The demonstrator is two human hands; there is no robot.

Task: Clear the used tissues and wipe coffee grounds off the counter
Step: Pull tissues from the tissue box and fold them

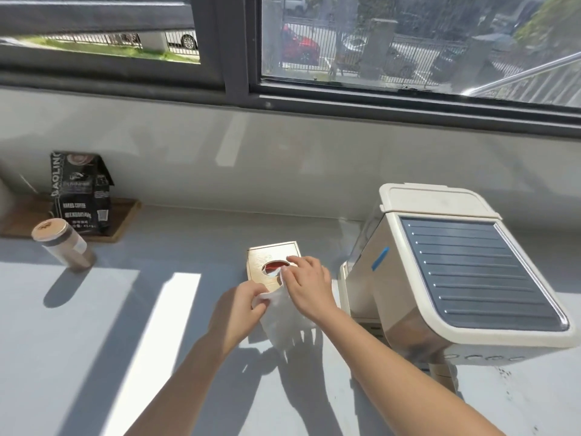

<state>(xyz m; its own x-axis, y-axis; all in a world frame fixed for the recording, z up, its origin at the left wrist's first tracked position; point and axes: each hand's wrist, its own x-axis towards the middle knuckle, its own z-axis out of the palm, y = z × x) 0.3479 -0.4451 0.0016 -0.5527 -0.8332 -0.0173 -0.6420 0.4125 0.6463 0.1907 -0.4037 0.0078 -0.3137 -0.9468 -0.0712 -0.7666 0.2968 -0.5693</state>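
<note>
- one tissue box (pixel 273 261);
- one white tissue (pixel 284 322);
- one coffee machine (pixel 456 278);
- one coffee bag (pixel 82 191);
- one lidded jar (pixel 64 243);
- one wooden tray (pixel 124 218);
- two hands: left (pixel 237 313), right (pixel 309 286)

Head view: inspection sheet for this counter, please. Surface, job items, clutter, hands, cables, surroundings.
Surface: grey counter, sunlit stripes; dark specks by the coffee machine.
Job's things: white tissue held over the wooden tissue box.
Clutter: coffee bag on wooden tray; lidded jar.
Hands: left hand pinches the tissue; right hand grips it at the box opening.
Cables: nothing seen.
Surroundings: window, parked cars outside.
</note>
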